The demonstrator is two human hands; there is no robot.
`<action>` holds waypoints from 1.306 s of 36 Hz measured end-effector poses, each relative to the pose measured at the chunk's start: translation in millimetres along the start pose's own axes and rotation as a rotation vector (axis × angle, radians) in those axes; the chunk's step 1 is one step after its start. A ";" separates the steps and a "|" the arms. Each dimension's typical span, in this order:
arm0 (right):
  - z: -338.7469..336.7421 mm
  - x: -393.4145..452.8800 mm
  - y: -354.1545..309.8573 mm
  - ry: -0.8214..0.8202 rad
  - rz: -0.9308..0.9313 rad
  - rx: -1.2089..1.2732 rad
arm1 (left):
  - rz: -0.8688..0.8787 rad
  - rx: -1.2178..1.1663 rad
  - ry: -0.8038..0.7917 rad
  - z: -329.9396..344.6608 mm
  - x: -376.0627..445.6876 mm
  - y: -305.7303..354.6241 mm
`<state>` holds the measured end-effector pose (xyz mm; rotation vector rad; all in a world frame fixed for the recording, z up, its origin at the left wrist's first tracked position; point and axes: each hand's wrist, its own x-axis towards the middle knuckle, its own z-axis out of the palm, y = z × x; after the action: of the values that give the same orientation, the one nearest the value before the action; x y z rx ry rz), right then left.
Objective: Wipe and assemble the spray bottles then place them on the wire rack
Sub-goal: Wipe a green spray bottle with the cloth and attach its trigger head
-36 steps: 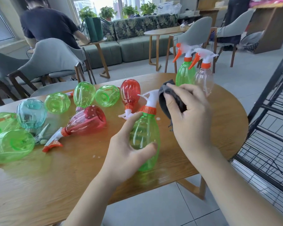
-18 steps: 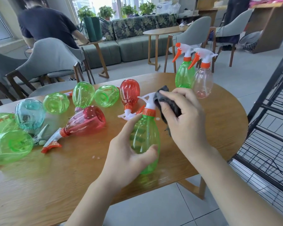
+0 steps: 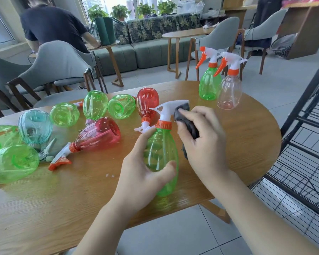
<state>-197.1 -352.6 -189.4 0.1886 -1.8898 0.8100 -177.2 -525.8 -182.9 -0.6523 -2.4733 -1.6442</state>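
Note:
My left hand (image 3: 145, 173) grips the body of a green spray bottle (image 3: 161, 153) with a white trigger head and orange collar, held upright over the wooden table (image 3: 81, 203). My right hand (image 3: 203, 142) holds a dark grey cloth (image 3: 187, 119) pressed against the back of the bottle's trigger head. A green assembled bottle (image 3: 209, 83) and a clear one (image 3: 229, 91) stand upright at the table's far right. The black wire rack (image 3: 306, 153) stands to the right of the table.
Several green bottles, a blue one (image 3: 35, 127) and two red ones (image 3: 98, 134) lie loose on the table's left and middle. Grey chairs, a sofa and a person in a dark shirt are behind the table.
My right hand has slid the cloth down from the top of the trigger head to its back. The left hand keeps its grip on the bottle.

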 end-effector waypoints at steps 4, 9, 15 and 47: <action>3.7 -11.3 4.8 -0.050 -0.010 -0.033 | -0.033 -0.033 0.021 -5.0 1.3 -3.9; 1.2 -4.7 1.1 -0.020 -0.034 -0.035 | -0.024 -0.023 -0.010 -6.4 0.9 -3.1; 2.6 -5.4 4.0 -0.012 -0.035 -0.036 | -0.021 -0.035 0.003 -3.8 1.1 -4.6; -12.2 14.4 -13.1 -0.168 0.637 0.495 | -0.047 0.011 -0.103 -22.4 5.3 -11.4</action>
<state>-188.5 -352.0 -168.1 -0.0548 -1.8888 1.7403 -189.9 -548.0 -181.8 -0.6994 -2.5866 -1.6521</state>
